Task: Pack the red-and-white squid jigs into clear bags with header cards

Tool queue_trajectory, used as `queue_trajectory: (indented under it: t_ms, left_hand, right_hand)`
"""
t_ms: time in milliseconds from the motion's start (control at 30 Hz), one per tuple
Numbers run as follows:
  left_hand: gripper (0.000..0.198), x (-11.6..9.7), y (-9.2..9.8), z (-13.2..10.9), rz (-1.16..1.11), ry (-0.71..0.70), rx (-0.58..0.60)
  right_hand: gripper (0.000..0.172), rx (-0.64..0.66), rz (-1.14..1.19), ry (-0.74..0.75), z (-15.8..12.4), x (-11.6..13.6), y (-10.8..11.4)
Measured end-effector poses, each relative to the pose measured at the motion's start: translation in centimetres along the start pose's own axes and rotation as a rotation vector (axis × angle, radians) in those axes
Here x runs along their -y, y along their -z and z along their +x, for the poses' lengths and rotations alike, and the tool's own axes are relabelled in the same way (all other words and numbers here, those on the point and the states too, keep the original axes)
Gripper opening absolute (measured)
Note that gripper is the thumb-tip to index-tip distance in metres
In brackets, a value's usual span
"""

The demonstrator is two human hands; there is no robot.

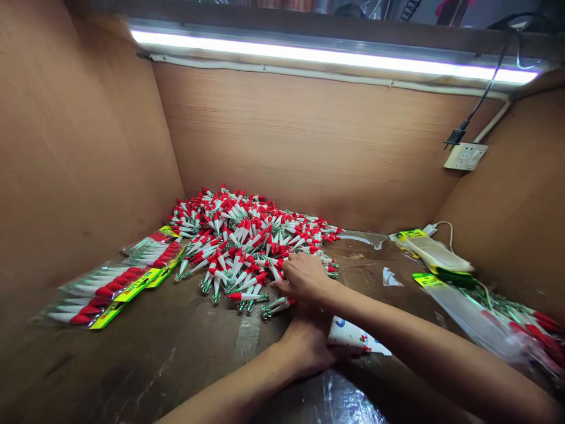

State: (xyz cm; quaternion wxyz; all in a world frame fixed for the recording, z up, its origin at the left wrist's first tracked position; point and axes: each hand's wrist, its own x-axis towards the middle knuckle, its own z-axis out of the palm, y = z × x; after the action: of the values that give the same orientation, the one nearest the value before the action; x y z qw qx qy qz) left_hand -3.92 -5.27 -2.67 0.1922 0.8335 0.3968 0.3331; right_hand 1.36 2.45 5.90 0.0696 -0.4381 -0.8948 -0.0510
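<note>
A large heap of red and white fishing lures (247, 229) with green hooked ends lies at the back of the table. My right hand (306, 277) reaches over my left arm to the heap's front right edge, its fingers closed round a lure there. Just below it, my left hand (311, 338) is closed on a small bunch of lures (278, 306), whose green ends stick out to the left. Its fingers are mostly hidden behind my right hand and forearm. A white printed card or sheet (357, 337) lies beside my left wrist, partly covered by my right forearm.
Clear packs of lures (106, 288) with yellow headers overlap along the left wall. At right are flat clear bags (435, 250) with yellow headers, more bags (459, 312) and loose lures (541, 330). A plug (456, 136) hangs by a wall socket (467, 156). Wooden walls enclose three sides.
</note>
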Motion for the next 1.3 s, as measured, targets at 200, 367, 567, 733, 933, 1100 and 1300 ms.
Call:
queue_trajectory:
  t_ms: [200,367,567,733,933,1100,1300]
  left_hand:
    - [0.081,-0.4,0.4,0.0,-0.026,0.01,-0.023]
    - [0.073,-0.5,0.9,0.0,-0.007,-0.04,0.061]
    - [0.084,0.1,0.9,-0.3,0.043,-0.01,0.097]
    - [0.085,-0.3,1.3,0.0,0.085,-0.016,0.099]
    - [0.042,-1.0,2.4,1.5,0.081,0.029,-0.049]
    - [0.043,-0.3,2.3,2.9,0.036,0.033,-0.123]
    - [0.077,0.3,1.9,2.1,0.108,-0.037,0.032]
  right_hand:
    - [0.042,0.029,0.073,-0.107,2.2,0.9,-1.6]
    - [0.043,-0.052,0.416,-0.104,2.6,-1.4,-0.8]
    - [0.042,-0.075,1.376,-0.115,-1.7,-6.0,0.8]
    - [0.04,-0.144,1.527,-0.222,-7.8,-11.3,0.5]
    - [0.042,-0.234,1.479,-0.332,-13.4,-15.5,-1.0]
    - [0.038,-0.164,1.524,-0.305,-14.8,-15.0,-1.9]
    - [0.038,-0.073,1.646,-0.31,-14.9,-13.4,-2.6]
